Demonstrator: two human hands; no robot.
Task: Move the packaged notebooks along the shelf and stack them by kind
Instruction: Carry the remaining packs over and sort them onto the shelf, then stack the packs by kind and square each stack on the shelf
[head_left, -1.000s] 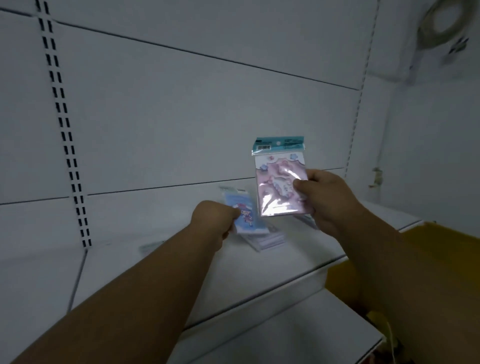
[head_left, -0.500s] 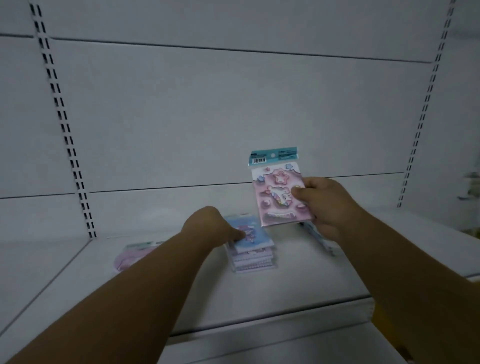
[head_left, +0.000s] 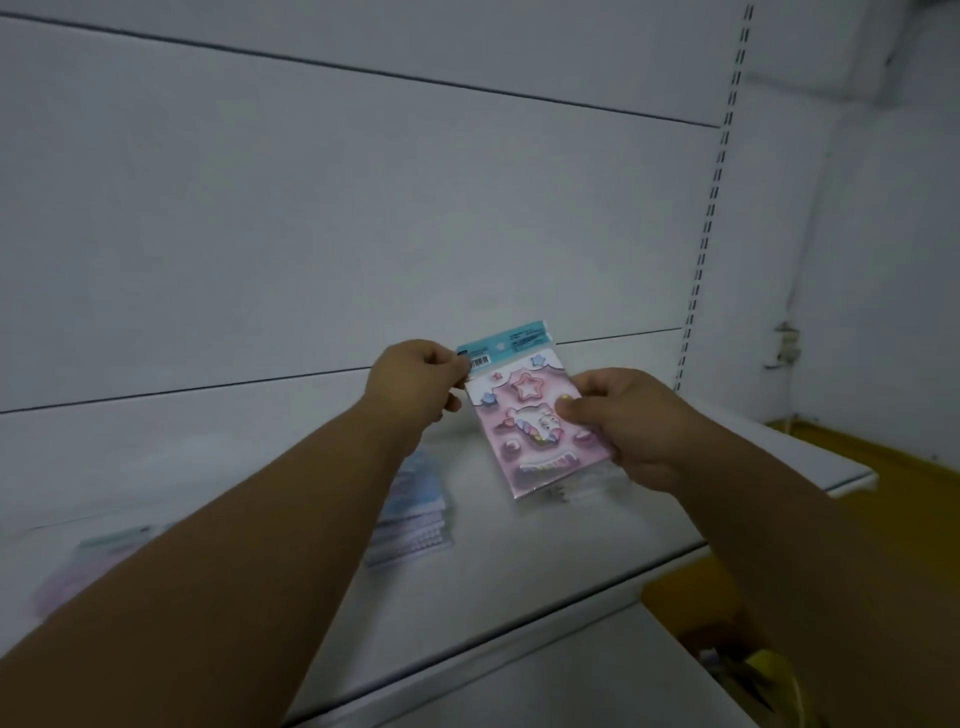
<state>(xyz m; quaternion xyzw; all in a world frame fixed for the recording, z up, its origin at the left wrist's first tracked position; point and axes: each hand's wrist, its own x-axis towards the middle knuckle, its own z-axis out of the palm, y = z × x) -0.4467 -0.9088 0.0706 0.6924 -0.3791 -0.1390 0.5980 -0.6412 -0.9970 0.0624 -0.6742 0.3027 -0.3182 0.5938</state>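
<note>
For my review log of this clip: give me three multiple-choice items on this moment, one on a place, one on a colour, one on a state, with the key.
1. Where is the blue-topped stack of notebooks?
A. on the shelf, partly behind the left forearm
B. on the yellow floor
C. in the right hand

2. What colour is the header strip of the held pink notebook pack?
A. red
B. teal
C. black

3. How is that pack held?
A. lying flat on the shelf
B. by one hand only
C. by both hands, off the shelf

Key: 1 A, the forearm overlaps it; 2 B, teal strip with barcode; 3 C, left hand pinches the top corner, right hand grips the side.
</note>
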